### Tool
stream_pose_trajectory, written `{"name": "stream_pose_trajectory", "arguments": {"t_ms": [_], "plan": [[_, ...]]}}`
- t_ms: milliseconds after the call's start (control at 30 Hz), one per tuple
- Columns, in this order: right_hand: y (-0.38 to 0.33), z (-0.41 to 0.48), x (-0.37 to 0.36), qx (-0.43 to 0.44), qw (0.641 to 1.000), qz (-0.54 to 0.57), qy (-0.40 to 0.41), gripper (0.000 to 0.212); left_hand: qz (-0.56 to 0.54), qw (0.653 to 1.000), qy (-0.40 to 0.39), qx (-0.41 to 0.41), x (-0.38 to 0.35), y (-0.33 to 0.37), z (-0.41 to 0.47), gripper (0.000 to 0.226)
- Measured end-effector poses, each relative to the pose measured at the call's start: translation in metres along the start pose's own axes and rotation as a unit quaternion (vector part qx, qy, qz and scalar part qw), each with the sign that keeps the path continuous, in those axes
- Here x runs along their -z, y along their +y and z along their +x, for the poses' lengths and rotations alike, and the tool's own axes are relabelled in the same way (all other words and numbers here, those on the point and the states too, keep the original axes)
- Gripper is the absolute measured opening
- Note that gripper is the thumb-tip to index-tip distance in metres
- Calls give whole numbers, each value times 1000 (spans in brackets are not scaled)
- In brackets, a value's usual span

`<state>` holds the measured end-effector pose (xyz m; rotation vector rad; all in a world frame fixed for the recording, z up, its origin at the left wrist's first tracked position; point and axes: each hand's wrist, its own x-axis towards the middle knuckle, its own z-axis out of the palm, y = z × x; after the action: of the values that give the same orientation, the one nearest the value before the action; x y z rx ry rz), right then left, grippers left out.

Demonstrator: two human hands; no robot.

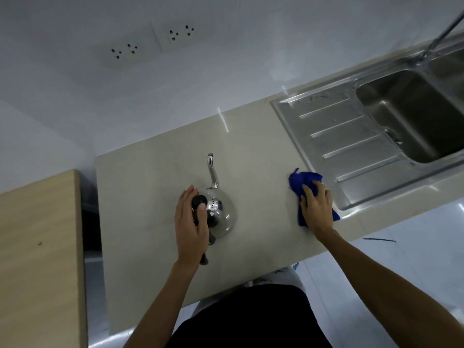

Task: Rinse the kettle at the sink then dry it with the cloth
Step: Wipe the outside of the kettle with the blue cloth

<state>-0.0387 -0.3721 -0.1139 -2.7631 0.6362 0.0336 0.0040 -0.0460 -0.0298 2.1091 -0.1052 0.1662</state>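
Observation:
A shiny steel kettle (223,214) with a long thin spout stands on the beige counter (150,177), spout pointing away from me. My left hand (190,227) lies over its black handle with the fingers straight and the thumb against the black lid knob. The handle's end sticks out below my palm. To the right, my right hand (317,212) lies on a bunched blue cloth (301,179) on the counter, fingers curled over it. The cloth shows beyond my fingertips and beside my wrist.
A steel sink (401,116) with a ribbed drainboard (346,146) is set into the counter at the right, its tap (437,38) behind the basin. A wooden surface (37,247) adjoins at the left. Wall sockets (175,33) sit on the white wall.

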Motion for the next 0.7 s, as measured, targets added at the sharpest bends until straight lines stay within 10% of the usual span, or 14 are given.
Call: {"name": "stream_pose_trajectory", "arguments": {"t_ms": [267,433,700], "plan": [[-110,4,-6,13,964,248,-98,37,7,1000,13,2,0,7,2,42],[-176,-1,-2,-66,849,474,-225,29,47,998,19,22,-4,11,2,50],[-203,-35,1,-32,861,503,-75,23,66,997,29,3,-5,12,3,49]]}}
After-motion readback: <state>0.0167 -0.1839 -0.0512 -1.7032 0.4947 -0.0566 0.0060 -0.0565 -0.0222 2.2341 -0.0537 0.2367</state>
